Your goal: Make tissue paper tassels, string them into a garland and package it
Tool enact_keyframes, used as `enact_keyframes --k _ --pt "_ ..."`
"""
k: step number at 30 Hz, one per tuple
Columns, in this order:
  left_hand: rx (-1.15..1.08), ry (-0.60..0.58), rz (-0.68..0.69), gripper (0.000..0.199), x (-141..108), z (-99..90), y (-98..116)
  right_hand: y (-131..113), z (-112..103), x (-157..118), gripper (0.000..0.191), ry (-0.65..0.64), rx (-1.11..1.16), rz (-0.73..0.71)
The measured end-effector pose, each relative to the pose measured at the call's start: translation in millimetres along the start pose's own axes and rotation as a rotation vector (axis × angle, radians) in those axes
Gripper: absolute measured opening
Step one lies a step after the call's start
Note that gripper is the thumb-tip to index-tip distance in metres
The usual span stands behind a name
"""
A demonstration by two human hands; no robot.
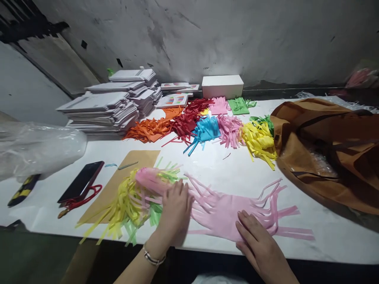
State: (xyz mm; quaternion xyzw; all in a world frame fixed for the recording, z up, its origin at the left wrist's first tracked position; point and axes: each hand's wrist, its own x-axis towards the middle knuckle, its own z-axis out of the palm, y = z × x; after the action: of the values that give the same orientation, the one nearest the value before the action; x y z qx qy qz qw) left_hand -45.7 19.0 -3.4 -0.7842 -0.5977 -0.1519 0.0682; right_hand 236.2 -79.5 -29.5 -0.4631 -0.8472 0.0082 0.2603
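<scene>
A pink tissue paper sheet (229, 215) with fringed ends lies spread near the table's front edge. My right hand (257, 240) rests flat on its lower right part, fingers stretched out. My left hand (177, 203), with a bracelet at the wrist, lies over the strips at the sheet's left end, fingers extended; its thumb is hidden. Beside that hand, a fringed pink piece (151, 179) lies over yellow tissue fringe (128, 201). Green fringe (155, 213) pokes out from underneath.
Behind lie orange (151, 130), red (186, 122), blue (207, 128) and yellow (259, 140) tissue bundles. Paper stacks (100, 106) and a white box (222, 86) stand farther back. A phone (83, 181) and brown card (142, 157) lie left; a brown bag (325, 146) sits right.
</scene>
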Motion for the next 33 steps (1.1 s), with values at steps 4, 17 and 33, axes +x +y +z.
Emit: enact_keyframes --k 4,17,33 --pt "-0.223 0.003 0.302 0.041 -18.1 -20.3 23.8 1.0 -1.6 2.2 0.035 0.048 0.025 -0.058" --pt "-0.573 -0.302 0.543 0.023 -39.4 -24.3 62.6 4.6 -23.6 -4.2 0.029 -0.025 -0.075 -0.206" --pt "-0.413 -0.316 0.229 0.024 -24.0 -2.6 75.6 -9.7 -9.4 9.0 0.018 0.151 0.060 0.381"
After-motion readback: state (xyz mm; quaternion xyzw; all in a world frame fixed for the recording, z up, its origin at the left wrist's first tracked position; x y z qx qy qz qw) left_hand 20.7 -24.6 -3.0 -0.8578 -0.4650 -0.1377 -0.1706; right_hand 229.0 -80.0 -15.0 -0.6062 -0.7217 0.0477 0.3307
